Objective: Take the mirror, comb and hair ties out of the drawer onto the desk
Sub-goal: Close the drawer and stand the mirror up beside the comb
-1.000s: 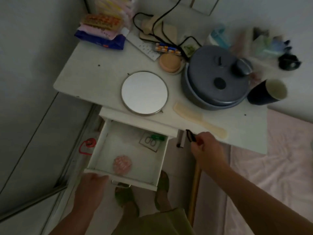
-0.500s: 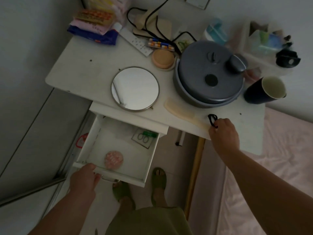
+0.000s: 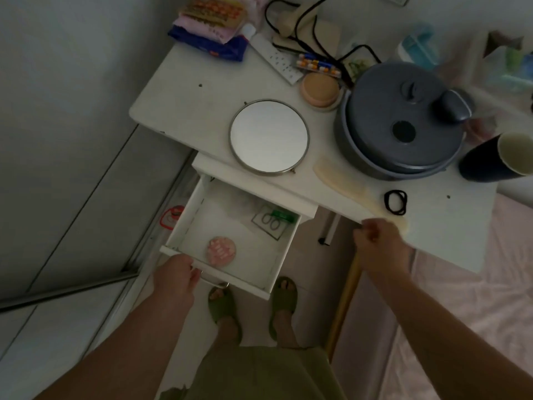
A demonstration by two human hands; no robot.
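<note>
White and scuffed, the surface (image 3: 184,93) fills the upper part of the head view, with its drawer (image 3: 184,215) pulled out under the near edge. No brand or writing can be read anywhere; the printed packets (image 3: 210,27) at the far left corner are too blurred, and a card (image 3: 271,223) at the drawer's back right shows only a drawn outline of scissors.

Of the task's things, the round mirror (image 3: 269,135) lies flat near the near edge, above the drawer. The pale comb (image 3: 343,180) lies to its right, running diagonally toward the near edge just in front of the grey cooker (image 3: 403,122). The black hair ties (image 3: 395,201) lie in a small loop on the surface just beside the comb's right end. A dark cup (image 3: 496,160) lies tipped at the right edge.

In the drawer lie a pink round item (image 3: 221,251) near the front and something green (image 3: 284,216) beside the card.

The left hand (image 3: 176,280) has its fingers curled over the drawer's front left corner, gripping it. The right hand (image 3: 377,246) hovers at the near edge below the hair ties, fingers loosely curled and holding nothing, apart from the ties.
</note>
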